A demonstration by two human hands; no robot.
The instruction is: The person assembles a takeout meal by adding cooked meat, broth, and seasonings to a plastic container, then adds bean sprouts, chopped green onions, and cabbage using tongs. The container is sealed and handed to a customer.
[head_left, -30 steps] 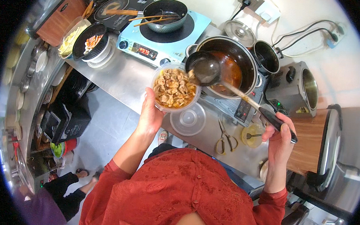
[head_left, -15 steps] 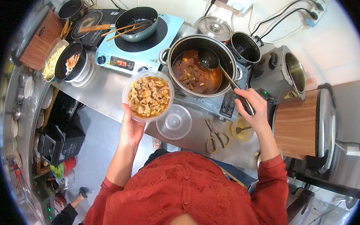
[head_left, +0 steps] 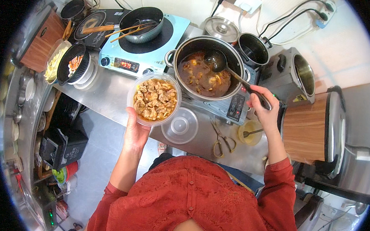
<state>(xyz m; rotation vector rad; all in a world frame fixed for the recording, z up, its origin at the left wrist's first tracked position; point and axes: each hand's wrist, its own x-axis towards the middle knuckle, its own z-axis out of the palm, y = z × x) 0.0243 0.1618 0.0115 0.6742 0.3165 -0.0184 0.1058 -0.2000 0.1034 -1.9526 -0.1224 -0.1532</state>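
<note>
My left hand [head_left: 136,131] grips a round clear plastic container [head_left: 130,96] from its near side. Pieces of meat in brown sauce [head_left: 155,98] fill it. It is held over the counter's front edge, left of a big steel pot [head_left: 182,89]. Dark reddish-brown stew [head_left: 196,76] with chunks stands in that pot. My right hand [head_left: 264,108] is closed round the black handle of a ladle [head_left: 239,79], whose bowl lies in the stew near the pot's far side. On the counter below the pot is a clear plastic lid [head_left: 180,125].
A black wok [head_left: 144,27] with wooden chopsticks sits on a light-blue induction cooker [head_left: 113,53]. Scissors [head_left: 221,140] and a small yellowish bowl [head_left: 250,135] lie near the front edge. A small black pot [head_left: 252,50] and a grey deep appliance [head_left: 291,75] stand at the right.
The ladle's handle and my right hand have shifted slightly right and nearer. The stew's surface has stirred, with chunks moved. The container remains nearly in place.
</note>
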